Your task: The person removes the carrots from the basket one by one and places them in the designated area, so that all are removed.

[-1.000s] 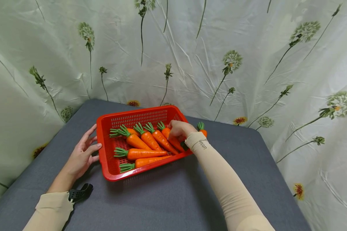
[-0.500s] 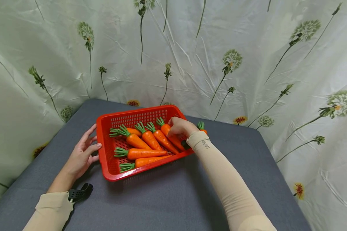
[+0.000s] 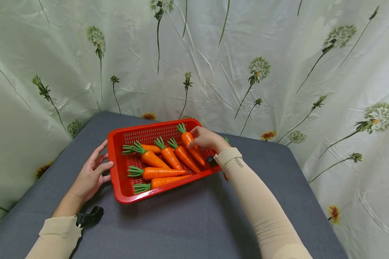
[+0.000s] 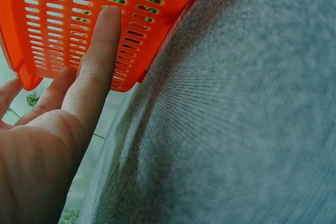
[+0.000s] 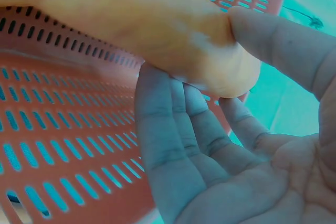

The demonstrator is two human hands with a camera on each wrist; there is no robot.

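My right hand (image 3: 209,140) reaches over the right end of a red plastic basket (image 3: 163,198). Its thumb and fingers pinch a carrot (image 3: 187,138) with a green top, which leans above the basket floor. Close up in the right wrist view, that carrot (image 5: 157,30) lies between thumb and fingertips. Several other carrots (image 3: 163,173) rest in the basket, most in the left and middle part. At the basket's left end, my left hand (image 3: 92,172) lies with extended fingers against the outer wall. In the left wrist view a fingertip touches the slotted wall (image 4: 84,9).
Beyond the basket's right end another carrot's green top (image 3: 226,139) shows, mostly hidden behind my right wrist. The basket stands on a grey cloth-covered table (image 3: 168,230). A pale curtain (image 3: 214,64) printed with dandelions hangs along the table's back and sides.
The right hand has shifted slightly right and up, lifting and tilting the pinched carrot. Neighbouring carrots have moved a little to the right. The left hand and basket stay where they were.
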